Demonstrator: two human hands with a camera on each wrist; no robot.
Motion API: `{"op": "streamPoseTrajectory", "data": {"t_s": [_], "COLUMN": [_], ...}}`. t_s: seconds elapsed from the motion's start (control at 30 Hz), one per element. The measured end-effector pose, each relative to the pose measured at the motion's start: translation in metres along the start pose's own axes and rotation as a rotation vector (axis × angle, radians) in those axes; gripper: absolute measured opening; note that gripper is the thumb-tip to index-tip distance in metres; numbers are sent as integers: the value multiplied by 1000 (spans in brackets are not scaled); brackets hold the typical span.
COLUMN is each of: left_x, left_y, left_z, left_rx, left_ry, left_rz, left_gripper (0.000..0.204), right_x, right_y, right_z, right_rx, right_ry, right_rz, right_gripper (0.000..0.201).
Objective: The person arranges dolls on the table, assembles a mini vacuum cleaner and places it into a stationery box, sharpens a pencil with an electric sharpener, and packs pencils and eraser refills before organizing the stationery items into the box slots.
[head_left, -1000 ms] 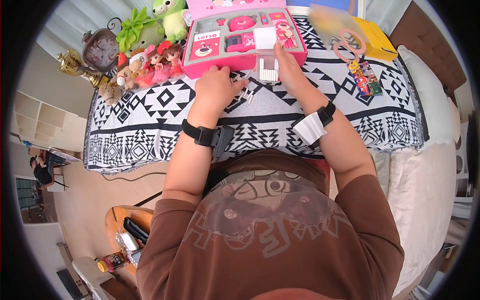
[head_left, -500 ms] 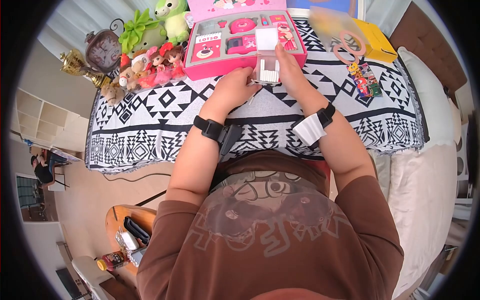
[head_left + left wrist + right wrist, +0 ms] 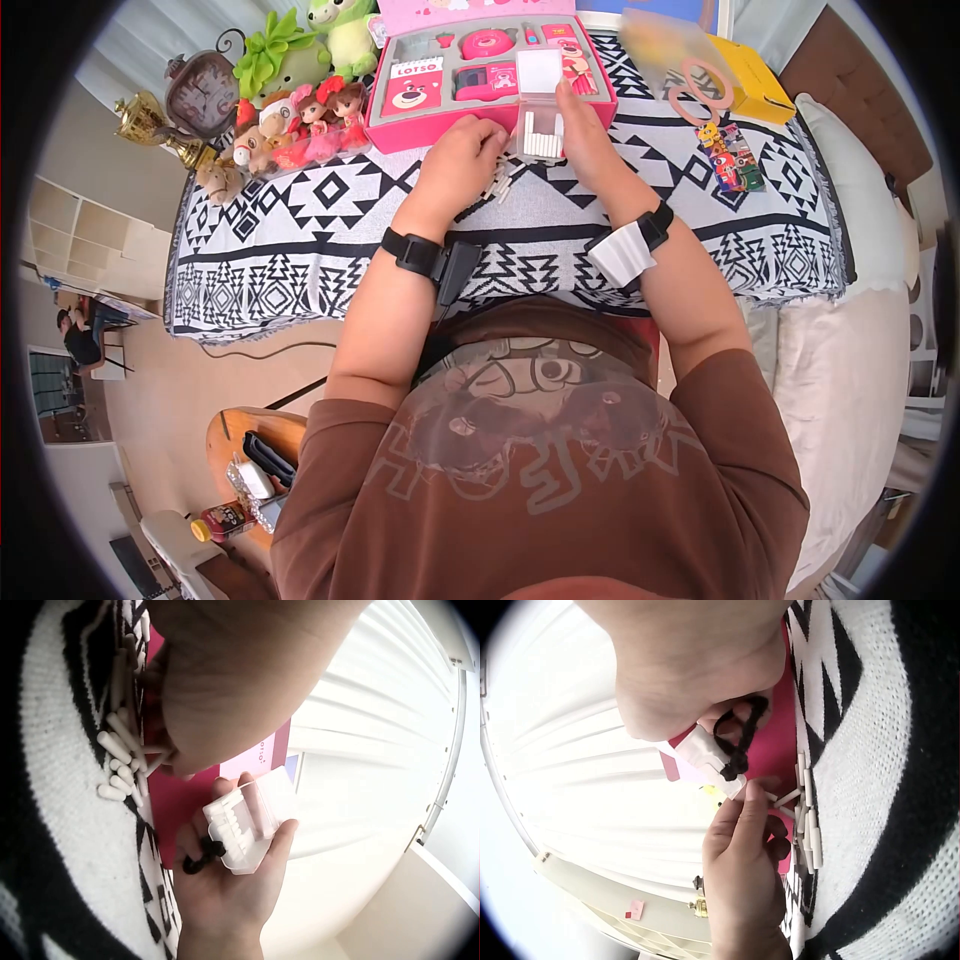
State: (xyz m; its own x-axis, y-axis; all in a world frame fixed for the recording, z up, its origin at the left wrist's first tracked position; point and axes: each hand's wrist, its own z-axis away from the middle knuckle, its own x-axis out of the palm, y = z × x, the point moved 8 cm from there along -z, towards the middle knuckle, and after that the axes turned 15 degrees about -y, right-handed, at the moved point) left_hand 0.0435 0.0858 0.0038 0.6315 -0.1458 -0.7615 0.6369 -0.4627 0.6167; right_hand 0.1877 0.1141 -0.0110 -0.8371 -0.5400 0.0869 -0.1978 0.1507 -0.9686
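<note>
Over patterned cloth (image 3: 330,235), hands (image 3: 460,165) hold a stick (image 3: 788,798) and a case (image 3: 541,137) (lengthwise forward, lid (image 3: 541,70) foremost).

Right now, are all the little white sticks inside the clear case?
No, several white sticks lie loose on the patterned cloth, outside the clear case in the right hand.

You're in a home, likely a bedroom: right of your fingers (image 3: 485,136) are pale bedding (image 3: 850,400) and a brown headboard (image 3: 850,75); left of them, plush toys (image 3: 343,45) on a cloth-covered desk (image 3: 330,235), curtains (image 3: 150,50) behind, open shelves (image 3: 85,225) farther left.
</note>
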Motion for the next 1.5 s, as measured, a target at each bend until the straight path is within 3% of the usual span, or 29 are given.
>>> {"op": "streamPoseTrajectory", "data": {"t_s": [0.17, 0.23, 0.27, 0.33, 0.43, 0.53, 1.03, 1.27, 1.5], "left_x": [-18, -20, -18, -22, -16, -16, -9, -10, -11], "left_y": [7, 1, 2, 8, 13, 24, 22, 21, 27], "left_z": [2, 5, 5, 7, 7, 6, 6, 6, 5], "left_rx": [86, -37, -36, 102, 156, 255, 140, 137, 239], "left_ry": [181, 206, 205, 297, 260, 220, 161, 166, 190], "left_rz": [89, 362, 362, 453, 522, 325, 280, 242, 174], "left_gripper": [18, 15, 15, 14, 14, 12, 11, 11, 14], "right_x": [2, 3, 3, 4, 5, 8, 9, 7, 11], "right_y": [-1, -4, -4, -4, 6, 6, 11, 15, 12], "right_z": [1, -1, -1, -1, -3, -3, -5, -5, -4], "right_rx": [16, -31, -31, -32, 6, 8, 23, 36, 32], "right_ry": [22, 3, 4, 9, -24, -53, -81, -70, -88], "right_rz": [-20, 9, 9, -18, -57, -6, 34, 21, -1], "right_gripper": [61, 61, 61, 59, 60, 60, 64, 61, 58]}}
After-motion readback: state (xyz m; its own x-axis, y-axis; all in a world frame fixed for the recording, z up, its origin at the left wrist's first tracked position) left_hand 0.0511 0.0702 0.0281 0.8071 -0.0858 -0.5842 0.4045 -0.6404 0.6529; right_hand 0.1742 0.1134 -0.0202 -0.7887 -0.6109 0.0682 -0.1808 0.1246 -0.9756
